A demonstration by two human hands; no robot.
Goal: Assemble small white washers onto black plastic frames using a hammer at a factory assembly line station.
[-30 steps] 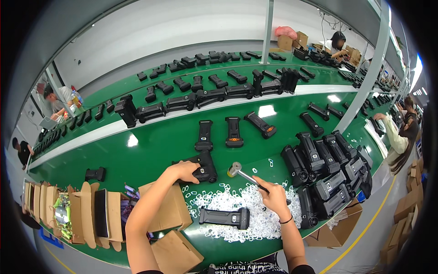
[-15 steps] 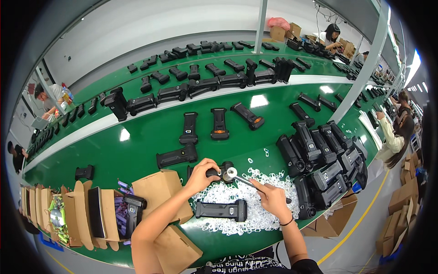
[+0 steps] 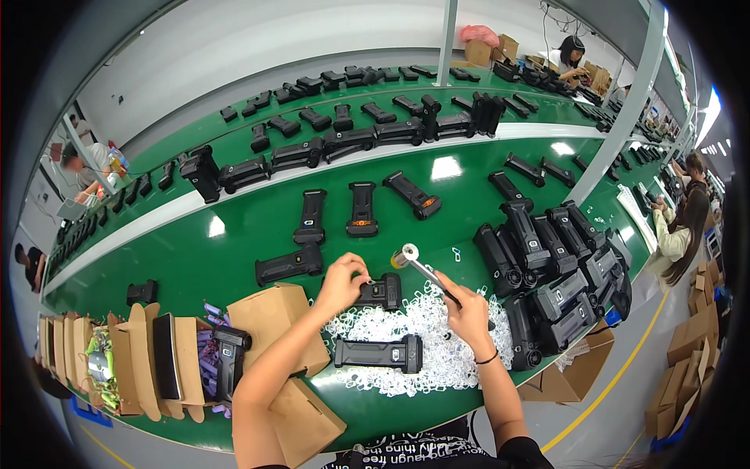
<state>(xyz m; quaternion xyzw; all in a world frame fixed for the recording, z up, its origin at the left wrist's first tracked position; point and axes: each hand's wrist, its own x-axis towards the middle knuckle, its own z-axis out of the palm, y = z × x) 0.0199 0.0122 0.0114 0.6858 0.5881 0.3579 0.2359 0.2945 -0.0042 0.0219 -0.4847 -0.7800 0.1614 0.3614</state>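
My right hand [image 3: 466, 316] grips the dark handle of a mallet [image 3: 409, 255], its head with a whitish face and a yellowish end raised over the bench. My left hand [image 3: 341, 285] bends over a black plastic housing [image 3: 384, 291], thumb and fingertips pinched together at its left part. Whatever small thing sits in that pinch is too small to name. Nearer to me, a second black housing [image 3: 373, 356] lies lengthwise on a heap of small clear and white plastic rings [image 3: 457, 363]. The left hand hides part of the first housing.
Black housings [image 3: 539, 242] are piled at right. More lie beyond my hands, including one with an orange mark [image 3: 362, 209]. Open cardboard boxes [image 3: 269, 322] stand at left, some with purple and green parts. A metal post [image 3: 625, 117] rises at right. Other people work around the benches.
The mallet head has lifted off the housing, moving up and slightly right. My left hand has shifted slightly up and is now pinching at the housing, which shows more of its top.
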